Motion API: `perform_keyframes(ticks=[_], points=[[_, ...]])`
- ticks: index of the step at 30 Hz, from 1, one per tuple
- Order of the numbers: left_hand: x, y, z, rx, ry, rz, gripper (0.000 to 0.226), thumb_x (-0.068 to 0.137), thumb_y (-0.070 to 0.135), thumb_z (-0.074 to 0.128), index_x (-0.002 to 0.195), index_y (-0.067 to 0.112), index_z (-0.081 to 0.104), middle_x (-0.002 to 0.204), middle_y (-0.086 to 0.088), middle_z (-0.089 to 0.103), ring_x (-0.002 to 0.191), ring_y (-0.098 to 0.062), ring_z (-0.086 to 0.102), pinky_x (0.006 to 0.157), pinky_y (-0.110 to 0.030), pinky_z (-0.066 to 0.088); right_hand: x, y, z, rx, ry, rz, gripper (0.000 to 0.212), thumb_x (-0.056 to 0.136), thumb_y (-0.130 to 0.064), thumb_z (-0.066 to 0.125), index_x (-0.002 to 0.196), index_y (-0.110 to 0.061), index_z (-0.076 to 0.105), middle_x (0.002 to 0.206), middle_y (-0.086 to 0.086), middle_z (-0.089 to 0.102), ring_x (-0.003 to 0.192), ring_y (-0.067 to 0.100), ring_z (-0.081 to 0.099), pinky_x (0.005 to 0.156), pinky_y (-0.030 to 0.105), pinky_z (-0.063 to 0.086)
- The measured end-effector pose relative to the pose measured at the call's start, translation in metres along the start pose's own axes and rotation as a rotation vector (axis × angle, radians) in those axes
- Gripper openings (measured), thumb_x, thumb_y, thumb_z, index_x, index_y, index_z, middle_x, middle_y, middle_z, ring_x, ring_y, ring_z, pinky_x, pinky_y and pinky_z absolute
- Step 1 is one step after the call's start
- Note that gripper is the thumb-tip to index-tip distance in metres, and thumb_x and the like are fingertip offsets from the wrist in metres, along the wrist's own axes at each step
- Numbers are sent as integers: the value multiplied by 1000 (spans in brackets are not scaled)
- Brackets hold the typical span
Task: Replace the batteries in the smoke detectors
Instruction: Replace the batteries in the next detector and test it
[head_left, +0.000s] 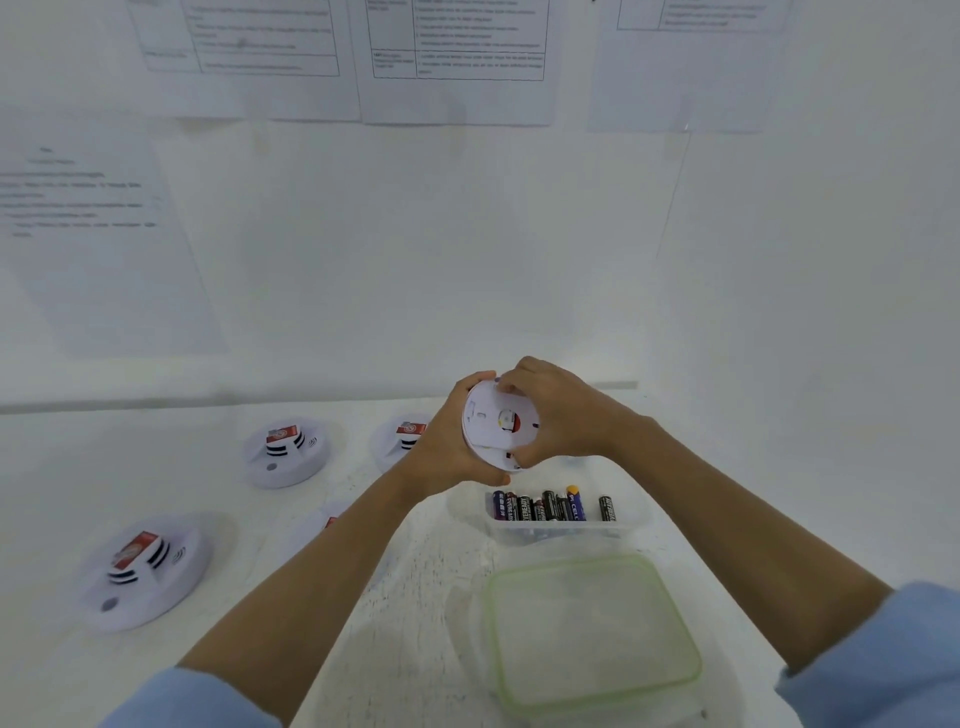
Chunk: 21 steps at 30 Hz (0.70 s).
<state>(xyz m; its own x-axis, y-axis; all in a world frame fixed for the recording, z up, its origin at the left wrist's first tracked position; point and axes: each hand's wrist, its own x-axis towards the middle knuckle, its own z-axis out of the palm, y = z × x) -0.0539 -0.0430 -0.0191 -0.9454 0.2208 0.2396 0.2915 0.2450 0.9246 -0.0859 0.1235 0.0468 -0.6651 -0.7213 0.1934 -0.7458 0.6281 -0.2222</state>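
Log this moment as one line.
left hand and right hand grip smoke detector | batteries in open tub | lid on table

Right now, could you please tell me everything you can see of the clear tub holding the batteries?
The tub is a shallow, clear plastic box with rounded corners, open, sitting flat on the white table. Batteries lie side by side across it, mostly black, one purple, one blue with a gold cap. A green-rimmed lid lies next to it, nearer the person.
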Motion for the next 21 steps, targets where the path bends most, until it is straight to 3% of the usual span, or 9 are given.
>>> perform_keyframes(ticks=[5,10,14,21], points=[[-2,3,-6,-1,-16,-6,98,49,1,79,130,25,29,124,11,45,111,2,50,79,-12,48,1,-4,-2,9,-40,-31,70,60,-27,81,119,-9,49,110,4,47,99,17,44,83,22,38],[-1,3,-11,21,-18,15,99,50,2,79,133,19,26,126,10,44,110,11,49,83,-10,46,3,-2,-12,67,-13,-5,69,59,-29,79,119,-12,49,105,-6,43,99,12,42,80,17,34],[-5,3,-12,-34,-16,4,104,49,-3,78,136,18,25,127,9,44,108,10,51,78,-15,50,-2,1,-17,87,-3,30,65,62,-26,80,118,-14,50,105,-8,43,97,11,41,76,9,32],[-16,10,-10,-72,-19,5,103,46,-6,77,132,22,27,123,9,45,104,10,53,76,-16,51,-26,-2,-10,99,-2,108,67,62,-18,78,122,-14,49,109,-3,46,101,15,44,84,20,36]])
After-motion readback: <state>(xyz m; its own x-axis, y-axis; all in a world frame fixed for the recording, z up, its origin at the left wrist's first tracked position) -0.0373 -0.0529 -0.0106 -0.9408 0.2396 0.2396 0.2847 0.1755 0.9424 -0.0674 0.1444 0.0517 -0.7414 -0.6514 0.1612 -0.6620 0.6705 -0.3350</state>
